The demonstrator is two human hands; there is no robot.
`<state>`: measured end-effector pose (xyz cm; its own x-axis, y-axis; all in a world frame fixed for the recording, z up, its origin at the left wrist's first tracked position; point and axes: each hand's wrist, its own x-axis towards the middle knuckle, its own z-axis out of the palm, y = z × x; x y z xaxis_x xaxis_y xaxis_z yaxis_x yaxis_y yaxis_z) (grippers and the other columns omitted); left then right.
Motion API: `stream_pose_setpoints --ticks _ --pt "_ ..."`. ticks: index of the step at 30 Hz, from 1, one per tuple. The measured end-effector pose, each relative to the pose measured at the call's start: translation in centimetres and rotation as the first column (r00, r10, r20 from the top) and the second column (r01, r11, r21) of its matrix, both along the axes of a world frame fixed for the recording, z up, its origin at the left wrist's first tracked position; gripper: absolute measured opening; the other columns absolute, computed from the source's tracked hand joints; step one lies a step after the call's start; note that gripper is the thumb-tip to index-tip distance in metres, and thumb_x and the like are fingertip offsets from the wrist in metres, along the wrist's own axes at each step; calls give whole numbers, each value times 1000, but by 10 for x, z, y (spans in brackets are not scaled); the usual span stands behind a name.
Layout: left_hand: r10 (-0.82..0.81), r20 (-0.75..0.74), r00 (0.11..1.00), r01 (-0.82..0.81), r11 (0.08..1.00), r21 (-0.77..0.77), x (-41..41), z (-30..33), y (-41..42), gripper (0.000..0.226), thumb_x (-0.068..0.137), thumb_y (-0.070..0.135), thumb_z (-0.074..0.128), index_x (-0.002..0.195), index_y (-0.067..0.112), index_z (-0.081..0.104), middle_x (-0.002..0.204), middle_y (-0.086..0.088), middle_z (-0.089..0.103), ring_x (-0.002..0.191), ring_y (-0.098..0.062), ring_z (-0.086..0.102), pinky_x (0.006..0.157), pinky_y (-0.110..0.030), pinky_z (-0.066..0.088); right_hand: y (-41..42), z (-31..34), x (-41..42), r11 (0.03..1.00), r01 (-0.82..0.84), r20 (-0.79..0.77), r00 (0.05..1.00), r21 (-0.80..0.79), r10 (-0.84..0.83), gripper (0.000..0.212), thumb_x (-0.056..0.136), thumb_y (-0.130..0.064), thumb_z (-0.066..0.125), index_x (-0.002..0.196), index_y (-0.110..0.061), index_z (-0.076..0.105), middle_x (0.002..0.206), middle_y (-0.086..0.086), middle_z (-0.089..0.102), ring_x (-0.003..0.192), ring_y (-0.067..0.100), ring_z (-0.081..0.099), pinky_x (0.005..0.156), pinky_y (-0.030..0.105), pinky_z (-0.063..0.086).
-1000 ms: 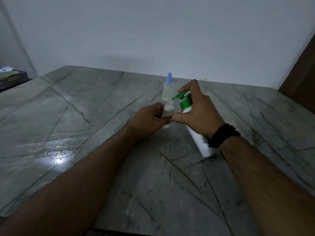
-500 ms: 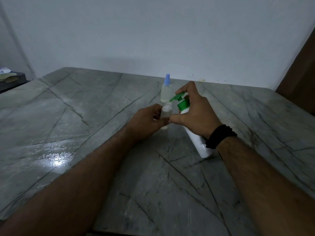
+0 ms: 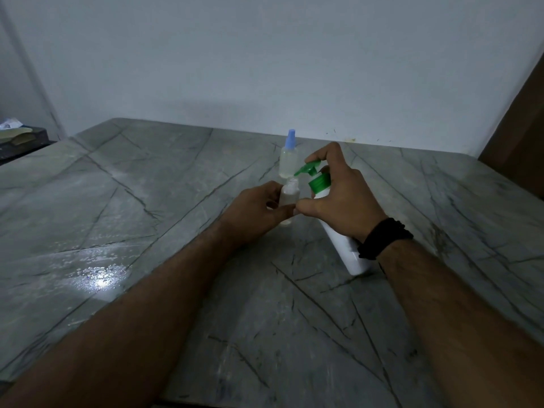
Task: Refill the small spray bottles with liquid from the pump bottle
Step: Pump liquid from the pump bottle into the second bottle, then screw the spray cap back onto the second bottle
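My left hand (image 3: 256, 212) grips a small clear spray bottle (image 3: 289, 195) with its cap off, standing on the marble table (image 3: 147, 201). My right hand (image 3: 341, 198) holds the white pump bottle (image 3: 346, 248) tilted toward it, the index finger resting on the green pump head (image 3: 309, 168). The pump's nozzle tip sits just above the small bottle's open neck. A second small bottle (image 3: 288, 159) with a blue cap stands upright just behind, holding some pale liquid.
A white wall runs along the table's far edge. A dark box with papers (image 3: 20, 136) sits off the table at far left. A brown panel (image 3: 518, 128) stands at the right. A bright light reflection (image 3: 97, 278) shows on the table's left.
The hands and both bottles keep the same grip and pose; the view has shifted only slightly. The pump head looks raised a little compared with a second ago.
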<state>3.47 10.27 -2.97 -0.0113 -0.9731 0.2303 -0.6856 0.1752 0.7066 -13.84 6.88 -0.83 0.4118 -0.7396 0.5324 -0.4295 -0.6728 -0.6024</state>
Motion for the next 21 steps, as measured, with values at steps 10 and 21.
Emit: stream_pose_setpoints --ticks 10,21 --pt "31 25 999 -30 999 -21 4 -10 -9 55 81 58 65 125 28 53 117 8 64 90 -1 54 66 -9 33 -3 -6 -4 967 188 334 934 -171 -123 70 72 -36 78 130 -28 39 105 -15 62 82 4 63 73 27 56" --pt "21 27 999 -14 967 -255 6 -6 -4 75 82 48 69 144 38 26 127 7 57 101 -7 58 79 -19 44 -19 -20 -6 899 418 358 865 -130 -351 109 68 -51 86 151 -19 24 145 7 38 130 22 39 109 51 38"
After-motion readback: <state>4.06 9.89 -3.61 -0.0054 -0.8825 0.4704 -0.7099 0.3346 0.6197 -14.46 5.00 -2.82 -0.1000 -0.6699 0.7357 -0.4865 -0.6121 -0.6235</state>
